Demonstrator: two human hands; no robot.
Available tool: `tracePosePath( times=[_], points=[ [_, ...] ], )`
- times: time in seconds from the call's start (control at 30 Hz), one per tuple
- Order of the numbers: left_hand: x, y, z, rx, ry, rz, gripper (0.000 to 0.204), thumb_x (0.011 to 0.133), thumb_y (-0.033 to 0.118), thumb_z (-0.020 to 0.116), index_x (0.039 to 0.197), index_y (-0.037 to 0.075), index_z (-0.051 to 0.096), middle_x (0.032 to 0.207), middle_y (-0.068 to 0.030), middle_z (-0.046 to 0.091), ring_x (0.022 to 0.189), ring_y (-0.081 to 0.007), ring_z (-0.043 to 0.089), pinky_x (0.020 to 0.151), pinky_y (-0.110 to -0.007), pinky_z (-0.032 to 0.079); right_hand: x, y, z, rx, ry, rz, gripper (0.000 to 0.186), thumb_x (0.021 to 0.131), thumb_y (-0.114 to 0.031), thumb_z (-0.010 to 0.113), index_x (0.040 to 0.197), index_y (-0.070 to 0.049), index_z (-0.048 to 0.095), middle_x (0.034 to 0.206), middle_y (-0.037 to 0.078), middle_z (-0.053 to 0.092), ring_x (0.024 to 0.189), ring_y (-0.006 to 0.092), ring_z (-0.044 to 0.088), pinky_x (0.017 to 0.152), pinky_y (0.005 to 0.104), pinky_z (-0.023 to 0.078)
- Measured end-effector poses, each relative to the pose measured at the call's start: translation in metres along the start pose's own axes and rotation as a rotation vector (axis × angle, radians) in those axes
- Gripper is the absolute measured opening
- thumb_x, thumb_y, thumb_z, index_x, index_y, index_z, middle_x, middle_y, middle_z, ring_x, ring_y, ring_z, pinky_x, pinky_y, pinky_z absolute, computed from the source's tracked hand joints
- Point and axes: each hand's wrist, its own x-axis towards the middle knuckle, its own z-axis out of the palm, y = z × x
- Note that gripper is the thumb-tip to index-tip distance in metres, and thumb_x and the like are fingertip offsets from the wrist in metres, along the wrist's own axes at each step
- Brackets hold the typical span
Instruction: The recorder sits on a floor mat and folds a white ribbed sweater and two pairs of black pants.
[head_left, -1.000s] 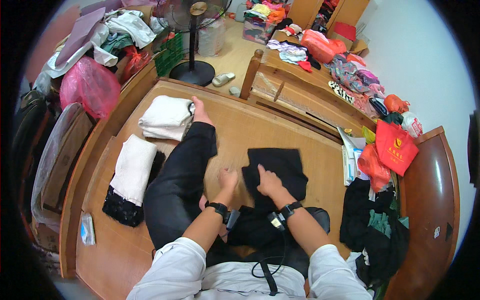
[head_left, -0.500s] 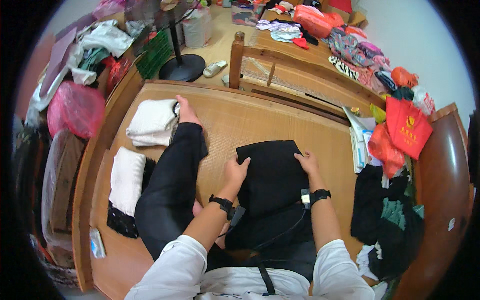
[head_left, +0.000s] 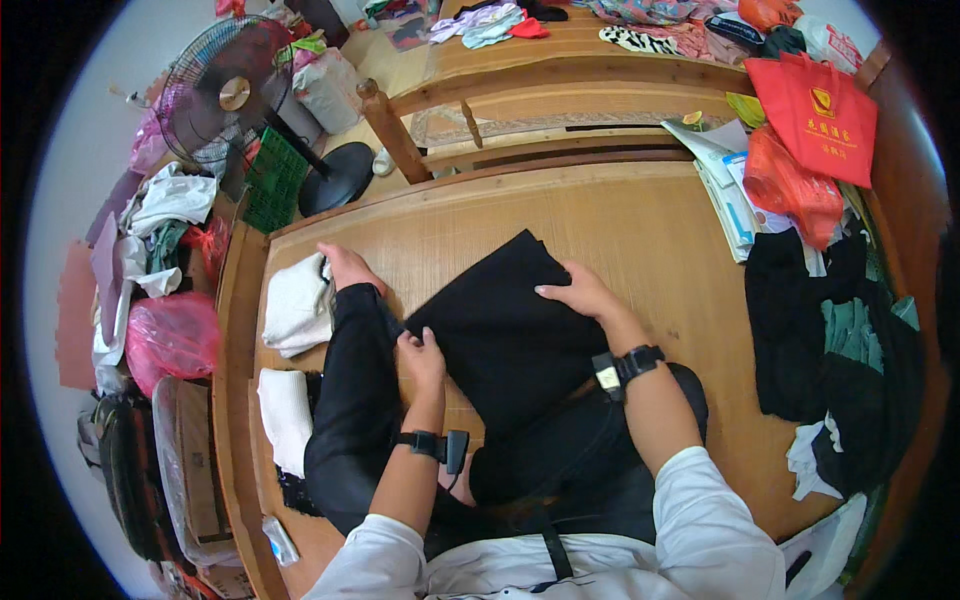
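A black cloth (head_left: 495,340), folded into a flat piece, is held tilted over the wooden bed board (head_left: 655,230). My left hand (head_left: 422,358) grips its left corner, fingers closed on the fabric. My right hand (head_left: 585,292) holds the right edge, thumb on top and fingers hidden beneath. The cloth's lower part lies over my black-trousered legs (head_left: 350,390). Left of my legs are a folded white garment (head_left: 295,305) and a white ribbed knit (head_left: 282,415) on black fuzzy fabric, with a small pale packet (head_left: 280,540) below.
At right are black and teal clothes (head_left: 790,330), papers (head_left: 715,200) and red bags (head_left: 810,110). Beyond the bed rail (head_left: 470,180) stand a fan (head_left: 235,95), a green crate (head_left: 270,175) and a wooden frame (head_left: 600,75) with clothes. Clothes and a pink bag (head_left: 170,340) line the left.
Both hands now grip the black cloth, which has been lifted and turned, its far right corner rising and its left corner dropping. The head view has shifted.
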Motion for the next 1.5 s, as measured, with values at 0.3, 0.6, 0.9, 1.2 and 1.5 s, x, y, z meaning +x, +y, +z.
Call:
tracePosePath(
  times=[0.3,0.6,0.9,1.2,1.5],
  points=[
    [-0.095,0.019,0.018,-0.017,-0.137,-0.325,0.082,0.071,0.046,0.074,0.129,-0.003,0.045,0.128,-0.0193,0.051,0.121,-0.0316,0.046,0.102,-0.036,0.036,0.006,0.015,-0.018,-0.168,-0.081,0.325,0.077,0.068,-0.053,0.072,0.12,0.001,0.057,0.121,0.019,0.058,0.112,0.0326,0.056,0.093,0.0374,0.044],
    [-0.074,0.037,-0.011,-0.628,-0.795,-0.852,0.066,0.079,0.033,0.071,0.131,0.002,0.044,0.127,-0.0151,0.053,0.112,-0.0312,0.051,0.1,-0.04,0.039,0.008,0.036,-0.01,-0.062,-0.232,0.418,0.071,0.066,-0.032,0.081,0.122,0.002,0.055,0.119,0.012,0.06,0.105,0.0244,0.057,0.092,0.0335,0.044],
    [-0.087,0.089,-0.055,-0.908,-0.704,-0.721,0.053,0.082,0.027,0.068,0.124,0.002,0.049,0.115,-0.0147,0.06,0.103,-0.0275,0.057,0.091,-0.038,0.046,-0.02,-0.02,-0.015,0.431,-0.203,0.221,0.053,0.08,-0.034,0.068,0.118,0.001,0.057,0.114,0.011,0.062,0.098,0.0224,0.061,0.084,0.0321,0.048],
    [-0.001,0.248,-0.18,-1.222,-0.563,-0.148,0.044,0.084,0.024,0.065,0.119,-0.001,0.054,0.108,-0.0147,0.063,0.095,-0.0289,0.062,0.089,-0.039,0.049,-0.027,0.044,-0.08,0.994,0.331,0.135,0.049,0.08,-0.057,0.056,0.103,-0.014,0.054,0.094,0.003,0.056,0.078,0.0188,0.053,0.068,0.0318,0.042],
    [0.175,0.17,-0.265,-1.435,-0.35,-0.066,0.037,0.089,0.025,0.057,0.116,-0.002,0.055,0.115,-0.018,0.06,0.102,-0.0311,0.061,0.095,-0.042,0.046,-0.009,0.137,-0.095,0.975,0.416,0.463,0.032,0.08,-0.044,0.06,0.087,-0.013,0.056,0.077,0.002,0.057,0.069,0.018,0.054,0.065,0.034,0.046]
  ],
)
